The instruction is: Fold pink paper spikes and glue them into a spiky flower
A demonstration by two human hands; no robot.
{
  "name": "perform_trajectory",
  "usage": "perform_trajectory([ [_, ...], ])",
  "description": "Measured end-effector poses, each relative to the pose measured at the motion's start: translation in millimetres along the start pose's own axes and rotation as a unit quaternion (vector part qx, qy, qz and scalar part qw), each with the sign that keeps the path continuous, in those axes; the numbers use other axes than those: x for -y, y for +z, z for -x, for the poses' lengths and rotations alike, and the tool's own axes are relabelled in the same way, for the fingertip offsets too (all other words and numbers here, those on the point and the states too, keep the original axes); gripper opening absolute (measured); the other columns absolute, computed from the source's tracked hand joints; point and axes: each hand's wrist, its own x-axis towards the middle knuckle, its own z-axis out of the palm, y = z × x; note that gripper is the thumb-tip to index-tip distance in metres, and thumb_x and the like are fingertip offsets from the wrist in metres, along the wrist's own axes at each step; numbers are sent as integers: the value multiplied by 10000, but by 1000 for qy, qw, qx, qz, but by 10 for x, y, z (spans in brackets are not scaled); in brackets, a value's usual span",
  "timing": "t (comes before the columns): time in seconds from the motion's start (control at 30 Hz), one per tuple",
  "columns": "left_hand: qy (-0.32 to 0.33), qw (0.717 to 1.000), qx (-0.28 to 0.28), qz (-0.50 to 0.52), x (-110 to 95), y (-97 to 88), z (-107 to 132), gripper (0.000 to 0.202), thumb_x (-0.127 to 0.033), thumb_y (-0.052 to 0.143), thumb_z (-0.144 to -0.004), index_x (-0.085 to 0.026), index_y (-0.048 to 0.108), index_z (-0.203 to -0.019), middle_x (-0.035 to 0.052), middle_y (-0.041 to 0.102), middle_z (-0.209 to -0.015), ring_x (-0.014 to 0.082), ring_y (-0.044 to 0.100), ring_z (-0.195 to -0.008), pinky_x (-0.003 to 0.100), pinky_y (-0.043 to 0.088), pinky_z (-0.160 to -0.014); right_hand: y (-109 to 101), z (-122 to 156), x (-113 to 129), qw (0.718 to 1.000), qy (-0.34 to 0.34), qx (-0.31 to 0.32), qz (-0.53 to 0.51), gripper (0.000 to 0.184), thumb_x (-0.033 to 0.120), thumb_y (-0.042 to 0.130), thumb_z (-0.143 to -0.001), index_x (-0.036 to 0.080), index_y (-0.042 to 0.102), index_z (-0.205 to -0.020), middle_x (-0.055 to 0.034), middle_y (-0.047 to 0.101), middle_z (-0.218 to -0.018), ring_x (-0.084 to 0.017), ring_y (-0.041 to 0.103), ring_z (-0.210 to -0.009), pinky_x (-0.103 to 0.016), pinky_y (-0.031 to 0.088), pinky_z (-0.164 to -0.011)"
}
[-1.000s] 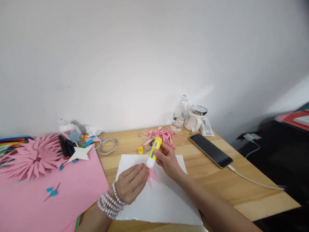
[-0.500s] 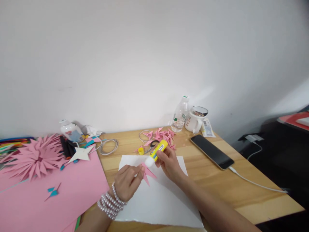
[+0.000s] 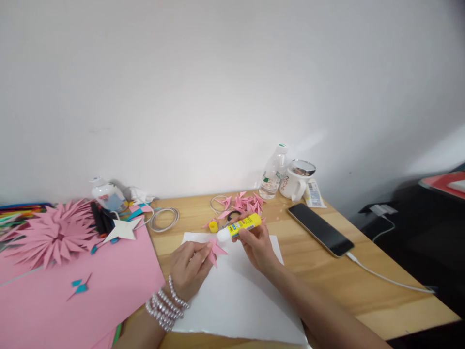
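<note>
My left hand [image 3: 189,269], with pearl bracelets on the wrist, pinches a small pink folded paper piece [image 3: 215,249] over a white sheet [image 3: 240,300]. My right hand [image 3: 258,245] grips a yellow glue stick [image 3: 240,227], uncapped, lying nearly level with its white tip pointing left, just above the pink piece. The yellow cap [image 3: 212,226] sits on the wooden desk [image 3: 327,276] behind the sheet, beside a pile of pink folded pieces [image 3: 244,202] and scissors.
A big pink paper sheet [image 3: 72,295] and a spiky pink paper flower [image 3: 51,235] lie at left with a white star [image 3: 122,230] and coloured pens. A coiled cable [image 3: 163,219], bottle [image 3: 273,172], white mug [image 3: 296,180] and phone [image 3: 320,229] on a charger sit further back.
The glue stick has tipped from upright to nearly level and lifted off the pink piece. My left hand drew the piece slightly left and back.
</note>
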Motion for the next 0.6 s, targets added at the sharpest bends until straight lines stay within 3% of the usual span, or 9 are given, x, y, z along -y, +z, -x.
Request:
perform_trajectory([
  [0.1,-47,998,-13,28,-16,37,31,166,-56,601,-681,-157,592,-813,5,590,-636,80,517,-514,176,416,-468,6,12,10,1000,7,27,10,240,195,677,-647,217,506,-814,-17,616,-840,-129,570,-661,-244,468,-557],
  [0.23,-198,974,-59,90,-21,82,-11,74,-106,603,-678,-176,579,-683,-27,531,-587,73,455,-483,184,382,-447,-40,-20,-6,998,-5,28,64,260,182,710,-611,209,513,-779,-26,637,-859,-152,595,-747,-263,484,-620],
  [0.33,-349,922,-116,124,41,101,-96,107,-172,623,-668,-178,534,-609,-36,497,-569,89,454,-508,206,387,-477,-103,-88,-51,996,-4,-38,79,274,148,735,-576,192,534,-758,-26,633,-916,-153,605,-803,-272,495,-697],
  [0.43,-494,846,-110,171,161,115,-141,148,-258,635,-658,-174,524,-607,-52,473,-500,86,423,-454,200,355,-438,-169,-162,-102,990,41,-132,3,259,200,749,-567,180,556,-738,-8,635,-845,-158,624,-797,-284,514,-736],
  [0.5,-541,810,-85,210,237,122,-136,192,-298,644,-644,-167,519,-582,-52,471,-469,82,408,-431,195,330,-417,-206,-196,-123,985,85,-141,-45,220,268,727,-608,168,578,-735,-18,636,-819,-164,629,-792,-275,532,-715],
  [0.6,-564,777,-56,273,287,128,-122,191,-302,640,-642,-158,525,-593,-50,475,-464,75,398,-416,190,319,-412,-255,-224,-130,976,140,-139,-90,236,375,660,-681,166,602,-775,-22,632,-763,-131,621,-688,-216,540,-567],
])
